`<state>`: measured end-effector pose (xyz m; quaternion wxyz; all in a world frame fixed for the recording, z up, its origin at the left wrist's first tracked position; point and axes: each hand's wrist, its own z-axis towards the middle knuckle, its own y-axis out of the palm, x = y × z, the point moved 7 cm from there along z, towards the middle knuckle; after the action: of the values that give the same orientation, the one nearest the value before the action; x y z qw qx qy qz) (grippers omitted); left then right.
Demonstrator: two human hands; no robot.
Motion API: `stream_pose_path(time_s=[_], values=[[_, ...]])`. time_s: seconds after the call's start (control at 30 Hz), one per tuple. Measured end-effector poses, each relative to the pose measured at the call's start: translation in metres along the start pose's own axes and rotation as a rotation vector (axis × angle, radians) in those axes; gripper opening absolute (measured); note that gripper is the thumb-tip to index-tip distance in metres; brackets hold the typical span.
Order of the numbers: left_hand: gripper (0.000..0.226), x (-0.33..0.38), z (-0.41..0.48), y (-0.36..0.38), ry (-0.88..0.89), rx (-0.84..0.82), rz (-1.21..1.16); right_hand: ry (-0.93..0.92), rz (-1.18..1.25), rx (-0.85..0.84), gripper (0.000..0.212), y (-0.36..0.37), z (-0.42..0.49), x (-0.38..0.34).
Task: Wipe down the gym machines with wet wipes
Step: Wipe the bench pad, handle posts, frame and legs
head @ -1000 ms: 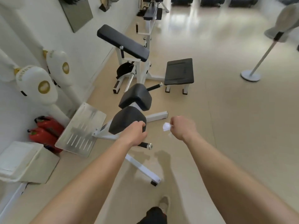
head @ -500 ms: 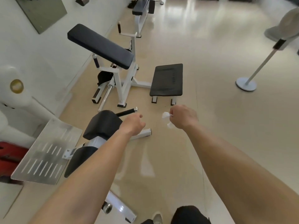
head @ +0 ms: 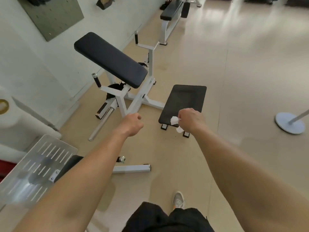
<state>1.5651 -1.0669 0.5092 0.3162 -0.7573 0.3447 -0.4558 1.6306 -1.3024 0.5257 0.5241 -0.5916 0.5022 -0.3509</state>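
My right hand (head: 191, 120) grips the crumpled white wipe (head: 174, 120), seen against the near edge of the black seat pad (head: 185, 97). My left hand (head: 132, 123) hangs loosely curled, holding nothing. The white-framed machine (head: 150, 64) stands on a glossy beige floor (head: 242, 72) beside a white wall (head: 33, 67).

The slotted metal plate (head: 38, 164) is blurred, and the right hand (head: 192, 121) hides most of the wet wipe (head: 174, 120)
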Motion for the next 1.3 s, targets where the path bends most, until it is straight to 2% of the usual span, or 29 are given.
stream_pose_path(time_s=[0.2,0.43,0.67,0.83,1.07,1.2,1.3], values=[[0.047,0.034,0.111,-0.034,-0.044,0.018,0.038,-0.091,0.013,-0.034,0.015,-0.037,0.139,0.004],[0.046,0.011,0.276,-0.075,-0.089,-0.020,0.088,-0.162,-0.038,-0.062,0.015,-0.043,0.315,-0.022],[0.039,-0.015,0.476,-0.200,-0.075,0.020,0.112,-0.183,0.030,-0.071,0.019,-0.079,0.546,-0.102],[0.035,-0.041,0.570,-0.275,-0.096,0.055,0.113,-0.264,0.054,-0.123,0.022,-0.106,0.667,-0.163],[0.037,-0.072,0.656,-0.309,-0.230,0.026,0.051,-0.359,0.002,-0.195,0.011,-0.121,0.817,-0.210],[0.038,-0.089,0.718,-0.333,-0.343,0.087,0.002,-0.419,0.020,-0.211,0.014,-0.116,0.914,-0.240],[0.039,-0.106,0.778,-0.350,-0.462,0.159,-0.057,-0.538,-0.048,-0.260,0.019,-0.095,0.986,-0.272]])
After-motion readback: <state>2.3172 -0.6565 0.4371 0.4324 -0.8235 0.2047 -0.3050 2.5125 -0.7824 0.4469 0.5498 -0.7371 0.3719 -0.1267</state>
